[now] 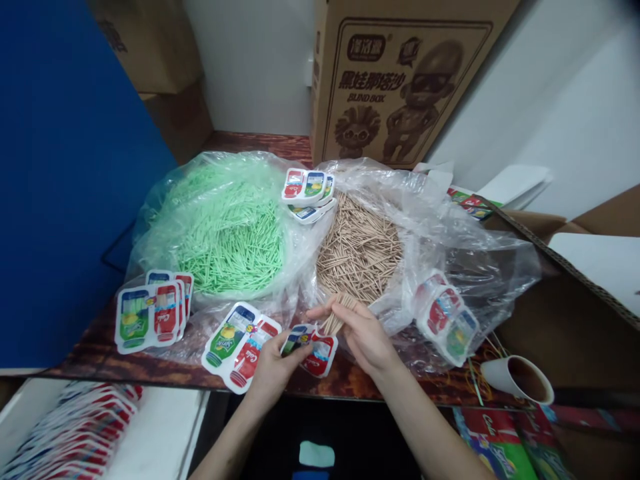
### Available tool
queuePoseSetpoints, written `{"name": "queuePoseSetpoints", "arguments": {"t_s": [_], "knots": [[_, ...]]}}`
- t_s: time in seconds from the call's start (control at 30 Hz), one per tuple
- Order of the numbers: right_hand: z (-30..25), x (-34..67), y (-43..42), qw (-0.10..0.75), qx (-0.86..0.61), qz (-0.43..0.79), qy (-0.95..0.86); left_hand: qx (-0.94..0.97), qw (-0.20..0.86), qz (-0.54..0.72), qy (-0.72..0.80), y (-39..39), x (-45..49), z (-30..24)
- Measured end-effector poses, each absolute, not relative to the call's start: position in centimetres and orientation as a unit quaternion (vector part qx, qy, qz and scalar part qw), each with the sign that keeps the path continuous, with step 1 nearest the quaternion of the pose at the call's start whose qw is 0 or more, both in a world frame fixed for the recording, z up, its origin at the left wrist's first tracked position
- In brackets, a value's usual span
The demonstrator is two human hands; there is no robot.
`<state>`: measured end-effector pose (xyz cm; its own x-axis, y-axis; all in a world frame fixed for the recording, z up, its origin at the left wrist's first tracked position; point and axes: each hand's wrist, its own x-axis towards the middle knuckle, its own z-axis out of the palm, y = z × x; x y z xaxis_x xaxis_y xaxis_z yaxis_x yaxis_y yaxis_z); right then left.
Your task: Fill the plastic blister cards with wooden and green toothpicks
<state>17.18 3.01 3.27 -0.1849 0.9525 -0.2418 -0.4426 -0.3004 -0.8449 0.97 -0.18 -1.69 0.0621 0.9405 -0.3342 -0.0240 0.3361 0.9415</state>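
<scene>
My left hand (281, 363) grips a small package (321, 355) printed with a green Sprite can and a red Cola can. Just above its right end, my right hand (361, 330) pinches a bunch of thin brown sticks (338, 313). Behind that hand, a clear plastic bag lies open around a heap of the same brown sticks (359, 250). To its left, another clear bag holds a heap of light green sticks (235, 233). A larger can-shaped package (241, 347) lies on the table beside my left hand.
Stacks of can-shaped packages lie at the left (153, 313), between the bags (307, 190) and on the right bag (447, 320). A paper cup (517, 379) of dark liquid lies tilted at the right. A large carton (400, 87) stands behind; a blue panel (65, 187) borders the left.
</scene>
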Motion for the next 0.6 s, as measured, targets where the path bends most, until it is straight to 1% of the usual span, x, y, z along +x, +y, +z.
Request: {"name": "queuePoseSetpoints", "arguments": {"t_s": [0.2, 0.37, 0.43, 0.6], "knots": [[4.3, 17.0, 2.6, 0.471, -0.393, 0.684, -0.395, 0.422, 0.599, 0.392, 0.556, -0.1, 0.9, -1.3], [3.5, 17.0, 2.5, 0.489, -0.438, 0.663, -0.360, 0.427, 0.600, 0.401, 0.546, -0.3, 1.0, -1.4], [3.1, 16.9, 2.3, 0.484, -0.449, 0.656, -0.365, 0.440, 0.588, 0.403, 0.546, -0.4, 1.1, -1.4], [3.7, 17.3, 1.8, 0.394, -0.444, 0.645, -0.482, 0.447, 0.566, 0.418, 0.552, -0.1, 1.1, -1.2]]}}
